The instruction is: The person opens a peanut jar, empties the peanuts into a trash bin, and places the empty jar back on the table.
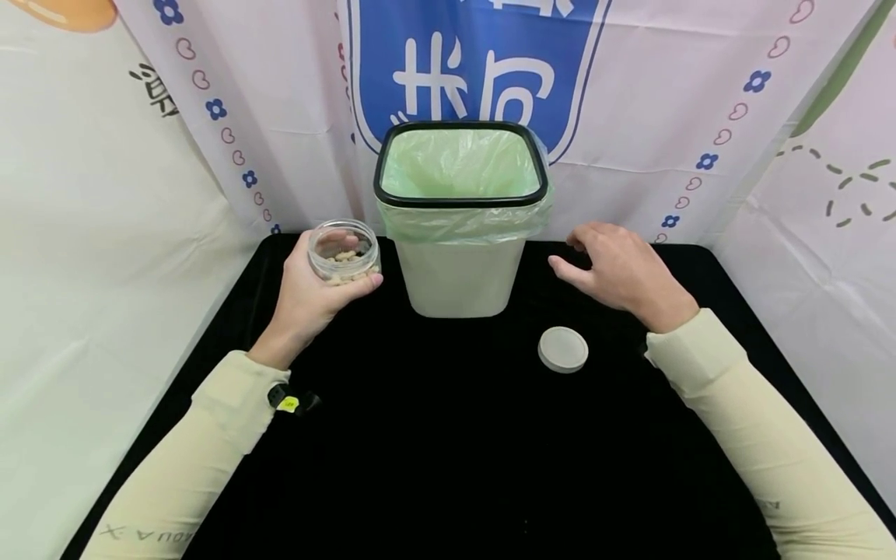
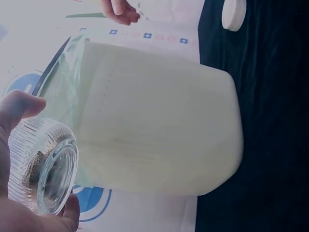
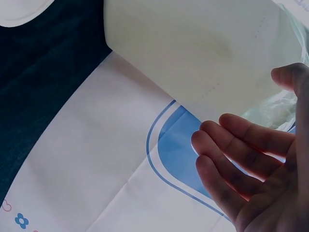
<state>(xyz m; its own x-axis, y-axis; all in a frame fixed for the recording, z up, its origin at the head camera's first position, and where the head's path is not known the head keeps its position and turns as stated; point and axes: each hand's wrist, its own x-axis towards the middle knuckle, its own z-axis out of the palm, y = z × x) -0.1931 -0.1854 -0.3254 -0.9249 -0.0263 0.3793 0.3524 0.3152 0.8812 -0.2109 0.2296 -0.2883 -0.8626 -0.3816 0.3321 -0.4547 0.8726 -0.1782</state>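
My left hand point(image 1: 308, 288) grips a clear ribbed jar point(image 1: 344, 253), its mouth uncovered, to the left of the bin. Several pale pieces that look like peanuts point(image 1: 344, 258) lie in the jar. In the left wrist view the jar's round base point(image 2: 58, 176) faces the camera, with thumb and fingers around its side. My right hand point(image 1: 623, 268) hovers to the right of the bin, holding nothing; the right wrist view shows its fingers point(image 3: 241, 159) loosely extended and spread from the thumb. Between the hands stands a pale bin point(image 1: 462, 280) with a black rim and a green liner bag point(image 1: 462, 225).
A round white lid point(image 1: 563, 349) lies on the black tablecloth point(image 1: 448, 435), in front of the right hand. Close behind the bin hangs a printed curtain point(image 1: 301, 93). White fabric walls point(image 1: 84, 257) flank the table on both sides.
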